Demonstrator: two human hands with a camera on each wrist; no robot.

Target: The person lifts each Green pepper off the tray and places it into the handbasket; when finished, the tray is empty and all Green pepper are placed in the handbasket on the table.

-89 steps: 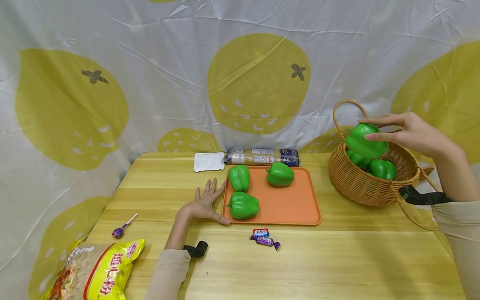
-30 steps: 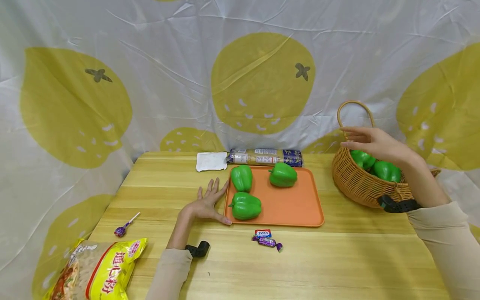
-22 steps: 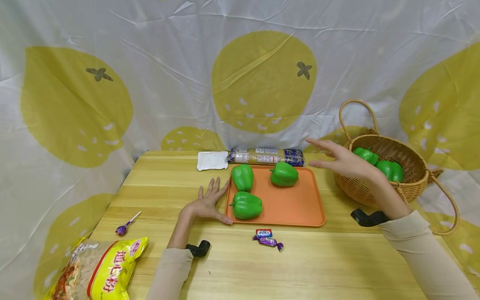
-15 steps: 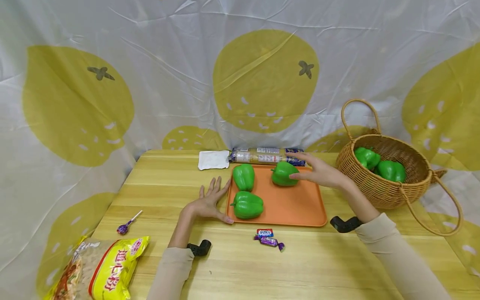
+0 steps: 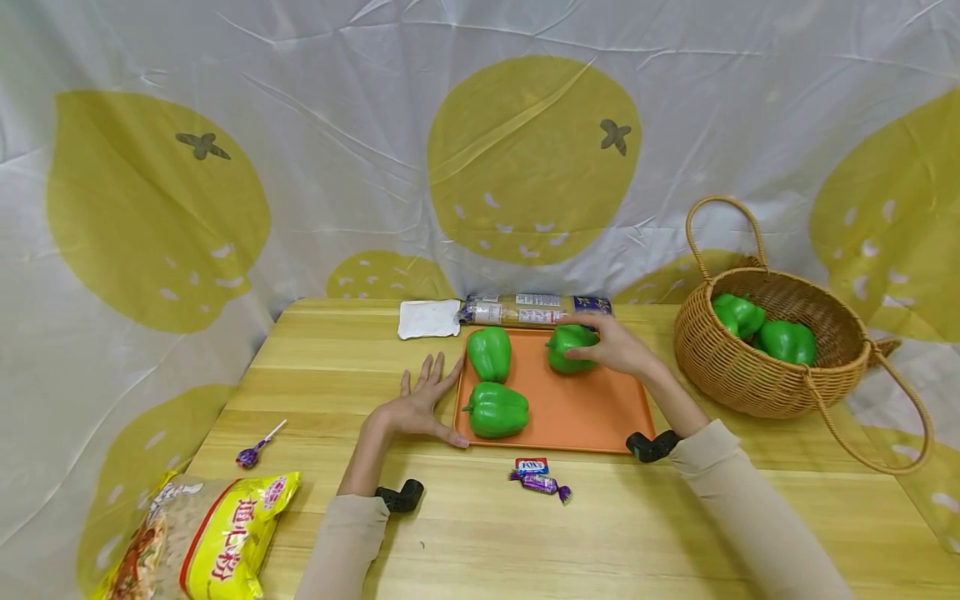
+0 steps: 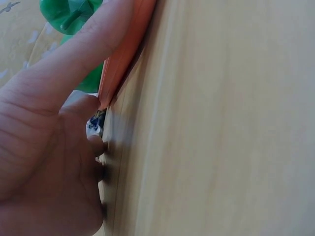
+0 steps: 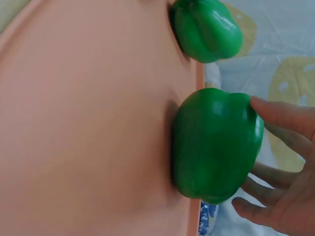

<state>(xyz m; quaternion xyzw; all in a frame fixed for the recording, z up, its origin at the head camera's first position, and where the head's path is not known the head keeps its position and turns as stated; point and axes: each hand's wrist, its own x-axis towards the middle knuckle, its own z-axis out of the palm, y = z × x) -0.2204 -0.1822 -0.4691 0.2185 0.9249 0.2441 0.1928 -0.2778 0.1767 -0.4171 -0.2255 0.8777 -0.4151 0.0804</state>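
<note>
My left hand (image 5: 414, 410) rests on the table with fingers spread, thumb and index finger at the left edge of the orange tray (image 5: 592, 425). In the left wrist view the thumb (image 6: 93, 46) lies over the tray's rim. My right hand (image 5: 618, 346) is at the green bell pepper (image 5: 564, 354) at the tray's back. In the right wrist view its thumb tip meets this pepper (image 7: 214, 147), while the loosely spread fingers reach behind it, partly hidden. Two more green bell peppers, one behind (image 5: 489, 354) and one in front (image 5: 498, 410), lie at the tray's left side.
A wicker basket (image 5: 738, 383) with green bell peppers (image 5: 786, 342) stands at the right, handles up and out. Behind the tray lie a long clear packet (image 5: 525, 310) and a white packet (image 5: 429, 319). Candies (image 5: 537, 482), a lollipop (image 5: 247, 457) and a yellow bag (image 5: 225, 542) lie nearer.
My right hand has let a green bell pepper go into the basket, then moved left to the pepper at the tray's back. The left hand has stayed at the tray's edge.
</note>
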